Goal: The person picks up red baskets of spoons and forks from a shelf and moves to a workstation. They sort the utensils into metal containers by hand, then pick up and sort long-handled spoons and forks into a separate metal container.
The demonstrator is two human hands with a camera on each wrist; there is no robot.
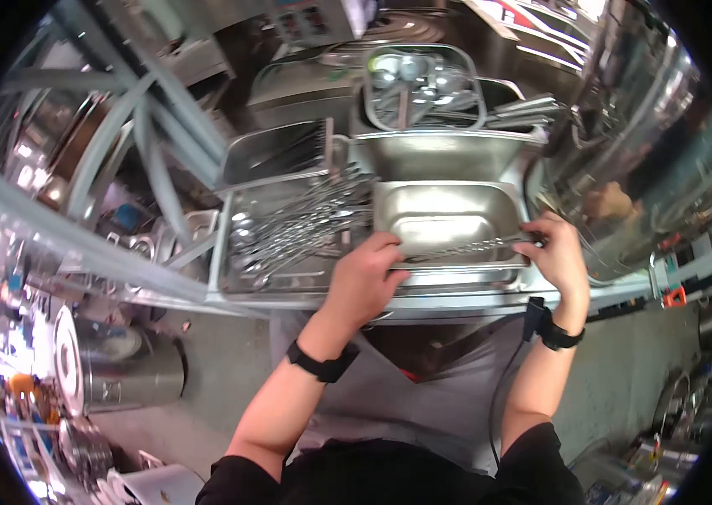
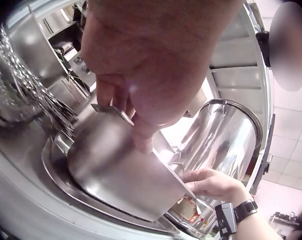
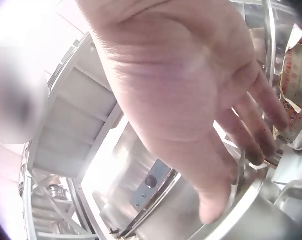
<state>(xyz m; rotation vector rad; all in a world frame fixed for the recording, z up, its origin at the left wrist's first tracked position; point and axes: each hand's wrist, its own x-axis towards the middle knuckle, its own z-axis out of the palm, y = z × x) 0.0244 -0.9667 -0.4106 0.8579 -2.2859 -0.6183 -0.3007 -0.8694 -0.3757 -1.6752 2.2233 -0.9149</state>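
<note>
Near the desk's (image 1: 242, 308) front edge, the left hand (image 1: 362, 279) is gripping a rectangular metal pan (image 1: 448, 202) by its near rim, fingers curled; the right hand (image 1: 559, 254) is pinching its near-right corner. Twisted-handled cutlery (image 1: 305, 220) is lying left; a spoon-filled container (image 1: 481, 105) is sitting behind.

Head view: left end of the twisted utensils (image 1: 469, 249) lost by the left hand (image 1: 362, 282), count unclear; right hand (image 1: 559, 257) covers a corner of the steel pan (image 1: 448, 200). Left wrist view: left fingertips hidden behind the steel pan. Right wrist view: torn carton (image 3: 297, 75) cut off by the edge, lettering illegible
</note>
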